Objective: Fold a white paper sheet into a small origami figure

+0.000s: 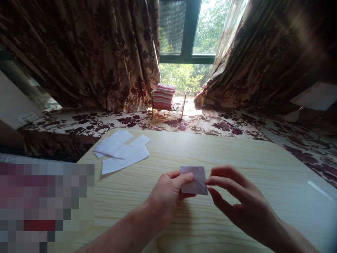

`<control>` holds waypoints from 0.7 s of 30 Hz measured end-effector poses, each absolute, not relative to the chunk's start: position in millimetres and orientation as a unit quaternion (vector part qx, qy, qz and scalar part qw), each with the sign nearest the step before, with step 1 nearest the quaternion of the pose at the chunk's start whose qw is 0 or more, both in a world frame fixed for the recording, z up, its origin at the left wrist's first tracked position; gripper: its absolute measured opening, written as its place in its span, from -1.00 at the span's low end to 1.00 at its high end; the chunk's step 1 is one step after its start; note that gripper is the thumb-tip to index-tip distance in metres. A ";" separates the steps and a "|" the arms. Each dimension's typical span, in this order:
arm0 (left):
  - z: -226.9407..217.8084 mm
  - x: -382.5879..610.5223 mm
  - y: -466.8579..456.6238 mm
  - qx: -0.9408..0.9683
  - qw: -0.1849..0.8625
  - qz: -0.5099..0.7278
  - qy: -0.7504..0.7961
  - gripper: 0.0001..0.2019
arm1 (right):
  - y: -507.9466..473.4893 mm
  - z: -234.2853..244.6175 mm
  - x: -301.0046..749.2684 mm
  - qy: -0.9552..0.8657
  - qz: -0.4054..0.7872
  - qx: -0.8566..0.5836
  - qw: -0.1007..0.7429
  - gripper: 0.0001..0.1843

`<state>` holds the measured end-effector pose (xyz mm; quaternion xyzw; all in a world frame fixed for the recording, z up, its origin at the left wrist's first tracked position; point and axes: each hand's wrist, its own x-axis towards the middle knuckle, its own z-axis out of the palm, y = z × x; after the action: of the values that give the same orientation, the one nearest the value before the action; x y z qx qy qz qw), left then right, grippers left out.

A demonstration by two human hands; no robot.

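Note:
A small folded piece of white paper (194, 178) is held just above the light wooden table (237, 158), near its front middle. My left hand (165, 196) pinches the paper's left side between thumb and fingers. My right hand (237, 200) reaches in from the right, its fingertips curled and pinching the paper's right edge along a diagonal fold.
Several loose white sheets (122, 153) lie on the table at the left rear. Behind the table is a floral-covered ledge (210, 123) with a small wooden rack holding red-striped cloth (163, 96), in front of a window between heavy curtains. A blurred patch covers the lower left.

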<state>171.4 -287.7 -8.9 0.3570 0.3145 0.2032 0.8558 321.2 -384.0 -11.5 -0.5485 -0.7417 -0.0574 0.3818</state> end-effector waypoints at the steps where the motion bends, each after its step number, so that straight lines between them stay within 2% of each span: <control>1: -8.7 171.1 -287.5 0.355 0.857 0.202 0.314 -0.74 | -384.5 -11.6 320.8 -0.744 -0.067 -0.547 0.378 -0.66; 21: -10.0 169.7 -284.5 0.340 0.869 0.190 0.304 -0.78 | -383.5 -16.8 322.2 -0.760 -0.115 -0.535 0.351 -0.65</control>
<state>169.7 -284.5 -10.0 0.3401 0.3038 0.1900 0.8694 322.2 -383.5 -16.8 -0.5349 -0.7600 -0.1145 0.3511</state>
